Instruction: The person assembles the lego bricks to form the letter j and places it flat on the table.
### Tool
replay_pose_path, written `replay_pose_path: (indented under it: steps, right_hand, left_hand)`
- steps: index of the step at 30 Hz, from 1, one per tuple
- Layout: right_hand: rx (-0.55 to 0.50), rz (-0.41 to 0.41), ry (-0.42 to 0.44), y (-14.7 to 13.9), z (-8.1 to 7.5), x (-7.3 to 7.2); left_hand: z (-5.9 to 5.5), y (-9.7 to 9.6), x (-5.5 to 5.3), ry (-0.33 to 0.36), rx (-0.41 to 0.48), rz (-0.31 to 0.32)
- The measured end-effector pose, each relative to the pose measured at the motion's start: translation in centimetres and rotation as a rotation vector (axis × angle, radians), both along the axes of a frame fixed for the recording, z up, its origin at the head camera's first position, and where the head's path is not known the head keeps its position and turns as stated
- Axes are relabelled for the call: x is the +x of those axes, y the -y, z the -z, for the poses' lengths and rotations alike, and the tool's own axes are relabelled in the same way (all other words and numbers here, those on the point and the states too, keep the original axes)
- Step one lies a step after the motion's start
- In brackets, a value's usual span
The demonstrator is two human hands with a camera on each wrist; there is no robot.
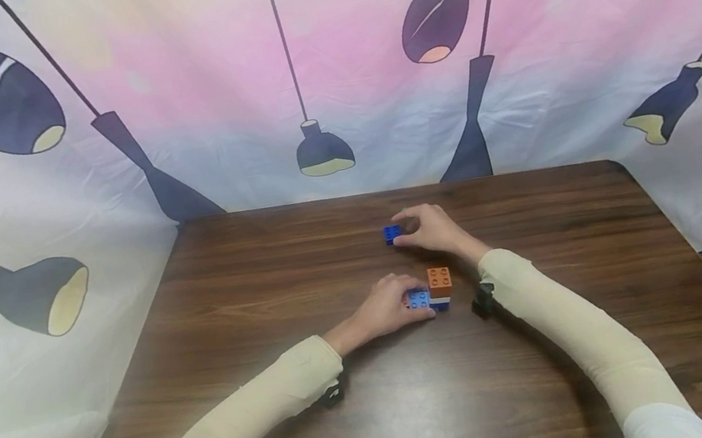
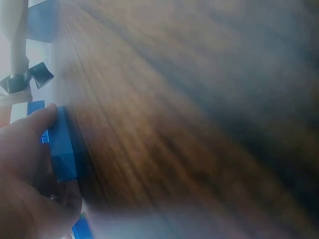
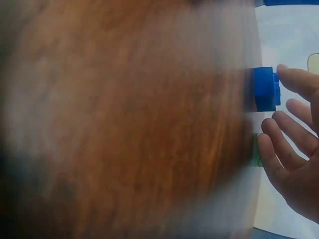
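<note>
Near the middle of the table, my left hand [image 1: 388, 307] grips a light blue toy building brick [image 1: 418, 299] between thumb and fingers. Against its right side stands a stack with an orange brick [image 1: 439, 278] over a white layer and a dark blue layer. A bit of red or orange shows by the left fingers, mostly covered. Farther back, my right hand [image 1: 432, 228] is at a small dark blue brick [image 1: 392, 234]. In the right wrist view its thumb tip is at the studs of that blue brick [image 3: 264, 89], while the other fingers are spread apart.
The dark wooden table [image 1: 247, 267] ends at a back edge against a cloth printed with hanging lamps [image 1: 324, 147]. In the right wrist view a green piece [image 3: 258, 150] shows behind the fingers. A black wrist device [image 1: 484, 300] hangs below the right sleeve.
</note>
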State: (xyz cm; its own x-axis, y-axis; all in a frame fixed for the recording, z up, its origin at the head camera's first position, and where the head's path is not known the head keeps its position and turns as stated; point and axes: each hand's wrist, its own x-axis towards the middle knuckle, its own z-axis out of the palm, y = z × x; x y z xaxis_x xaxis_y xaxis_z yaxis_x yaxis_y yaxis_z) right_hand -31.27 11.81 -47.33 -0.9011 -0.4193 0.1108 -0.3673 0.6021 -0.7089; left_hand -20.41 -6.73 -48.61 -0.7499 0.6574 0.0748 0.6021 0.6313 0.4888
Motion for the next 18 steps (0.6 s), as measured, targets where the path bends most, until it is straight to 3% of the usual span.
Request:
replay_pose_path:
  steps: [18]
  right_hand:
    - [0.061,0.002,0.003,0.81,0.58,-0.31]
  left_hand:
    - [-0.21,-0.07,0.11,0.009,-0.004,-0.005]
